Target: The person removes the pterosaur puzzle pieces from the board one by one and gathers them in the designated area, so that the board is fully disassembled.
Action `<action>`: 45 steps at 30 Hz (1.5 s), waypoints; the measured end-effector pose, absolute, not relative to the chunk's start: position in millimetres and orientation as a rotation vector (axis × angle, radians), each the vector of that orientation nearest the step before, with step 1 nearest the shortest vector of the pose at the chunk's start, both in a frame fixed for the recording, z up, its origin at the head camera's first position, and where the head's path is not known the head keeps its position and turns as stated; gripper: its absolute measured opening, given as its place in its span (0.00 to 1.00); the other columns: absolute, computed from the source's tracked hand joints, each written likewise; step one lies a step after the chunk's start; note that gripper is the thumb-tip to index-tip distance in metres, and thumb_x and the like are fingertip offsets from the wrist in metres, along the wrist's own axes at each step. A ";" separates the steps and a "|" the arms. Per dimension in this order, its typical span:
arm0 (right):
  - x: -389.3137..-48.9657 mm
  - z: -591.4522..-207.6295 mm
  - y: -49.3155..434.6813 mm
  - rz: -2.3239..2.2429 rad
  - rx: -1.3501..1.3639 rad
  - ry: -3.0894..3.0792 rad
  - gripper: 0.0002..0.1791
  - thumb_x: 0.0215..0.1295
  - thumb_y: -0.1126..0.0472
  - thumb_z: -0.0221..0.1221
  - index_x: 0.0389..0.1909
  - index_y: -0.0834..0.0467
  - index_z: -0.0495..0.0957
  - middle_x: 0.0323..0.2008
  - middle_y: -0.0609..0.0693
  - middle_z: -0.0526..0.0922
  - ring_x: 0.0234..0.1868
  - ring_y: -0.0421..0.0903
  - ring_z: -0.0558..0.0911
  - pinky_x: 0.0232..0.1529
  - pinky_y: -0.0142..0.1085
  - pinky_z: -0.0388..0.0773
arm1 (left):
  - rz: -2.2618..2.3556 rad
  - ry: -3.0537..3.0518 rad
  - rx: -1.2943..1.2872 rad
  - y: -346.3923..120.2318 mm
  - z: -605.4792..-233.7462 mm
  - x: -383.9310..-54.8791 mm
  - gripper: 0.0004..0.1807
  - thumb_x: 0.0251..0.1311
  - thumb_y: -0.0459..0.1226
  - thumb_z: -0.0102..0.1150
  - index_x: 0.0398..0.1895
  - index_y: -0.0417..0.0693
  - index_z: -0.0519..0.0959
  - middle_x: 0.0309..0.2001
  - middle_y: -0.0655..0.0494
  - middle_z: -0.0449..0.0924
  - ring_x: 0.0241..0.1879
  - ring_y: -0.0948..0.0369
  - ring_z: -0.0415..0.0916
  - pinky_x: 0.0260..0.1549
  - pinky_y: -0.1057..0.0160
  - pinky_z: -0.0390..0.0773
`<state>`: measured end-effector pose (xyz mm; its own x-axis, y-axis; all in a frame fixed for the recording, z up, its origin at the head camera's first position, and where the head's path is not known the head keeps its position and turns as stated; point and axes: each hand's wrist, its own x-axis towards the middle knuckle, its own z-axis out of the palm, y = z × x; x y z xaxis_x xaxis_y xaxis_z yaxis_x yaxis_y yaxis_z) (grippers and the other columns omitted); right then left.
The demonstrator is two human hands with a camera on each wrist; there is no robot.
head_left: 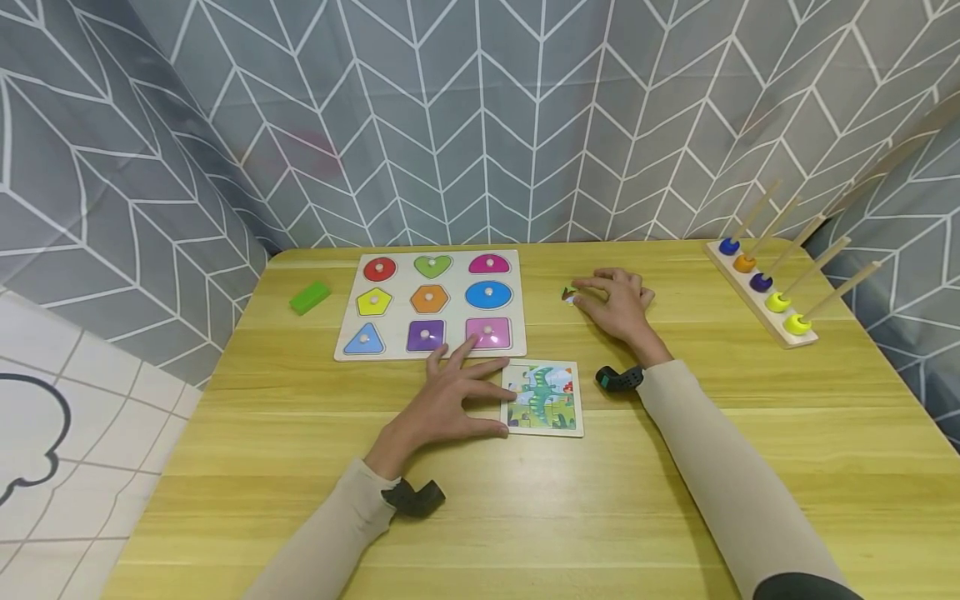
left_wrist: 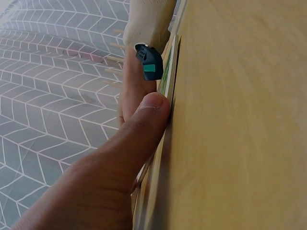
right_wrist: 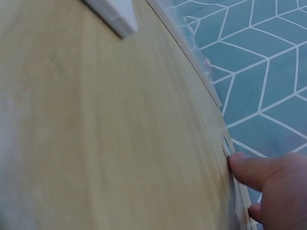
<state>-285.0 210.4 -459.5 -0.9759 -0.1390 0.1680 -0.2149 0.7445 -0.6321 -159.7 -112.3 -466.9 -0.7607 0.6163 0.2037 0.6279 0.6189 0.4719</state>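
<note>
— How held, at the near end?

— Not clamped. Resting spread, straight fingers of the left hand (head_left: 450, 396) against the left edge of the picture puzzle (head_left: 542, 398), with thumb and fingertips well apart.

— Lying where?

— Flat on the table (head_left: 525, 517), near the middle. Probably thin, stiff and light; apt to skate if nudged. Best steadied by the pale rim, not the fitted bits inside.

— And just beyond, to the left?

— Reaching with one left finger over the near edge of the shape board (head_left: 400, 317); touching or hovering, hard to say.

— Farther, on the right side?

— Poised with thumb and forefinger of the right hand (head_left: 617, 305) at the loose piece (head_left: 567, 294), right of the shape board and well apart from the bead stand (head_left: 757, 301) at far right. Touching with the thumb, yes; pinched or merely touched, impossible to tell.

— Any trouble in handling, at a guess?

— Likely next to weightless, rigid and smooth, so awkward to lift off the table. Better taken by opposite edges than by the printed face; perhaps tipped up on one edge first. Easily flicked away.
</note>
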 end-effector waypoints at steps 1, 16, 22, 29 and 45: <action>-284.9 -459.7 210.6 1.054 0.290 -2.828 0.22 0.72 0.51 0.61 0.63 0.54 0.80 0.72 0.64 0.65 0.66 0.67 0.57 0.54 0.59 0.43 | -0.832 -2.807 -1.078 -112.5 -467.1 -159.6 0.26 0.49 0.64 0.72 0.54 0.75 0.85 0.74 0.66 0.70 0.83 0.45 0.39 0.73 0.29 0.34; -269.2 -466.0 212.9 1.294 0.330 -2.589 0.22 0.70 0.56 0.64 0.62 0.56 0.79 0.66 0.60 0.76 0.64 0.59 0.64 0.62 0.56 0.44 | -0.825 -2.793 -1.090 -111.8 -467.0 -159.7 0.25 0.51 0.64 0.71 0.53 0.74 0.86 0.74 0.64 0.70 0.83 0.43 0.40 0.72 0.28 0.36; -248.4 -466.8 210.6 1.327 0.446 -2.548 0.19 0.67 0.62 0.66 0.58 0.59 0.82 0.61 0.61 0.80 0.59 0.55 0.64 0.55 0.51 0.48 | -0.826 -2.812 -1.083 -110.8 -466.2 -159.6 0.26 0.50 0.64 0.72 0.53 0.74 0.86 0.74 0.65 0.70 0.83 0.45 0.39 0.73 0.29 0.34; -227.5 -465.6 199.0 1.347 0.648 -2.535 0.18 0.62 0.65 0.69 0.54 0.59 0.84 0.54 0.58 0.83 0.55 0.49 0.67 0.54 0.48 0.53 | -0.816 -2.813 -1.079 -111.1 -465.1 -160.3 0.26 0.50 0.64 0.71 0.54 0.73 0.86 0.74 0.65 0.70 0.83 0.45 0.40 0.73 0.29 0.35; -208.1 -458.3 183.5 1.323 1.045 -2.746 0.18 0.61 0.62 0.70 0.54 0.51 0.86 0.39 0.45 0.83 0.42 0.44 0.66 0.44 0.43 0.53 | -0.812 -2.806 -1.081 -110.4 -463.0 -160.9 0.26 0.52 0.64 0.70 0.54 0.74 0.85 0.74 0.65 0.69 0.83 0.44 0.40 0.73 0.29 0.35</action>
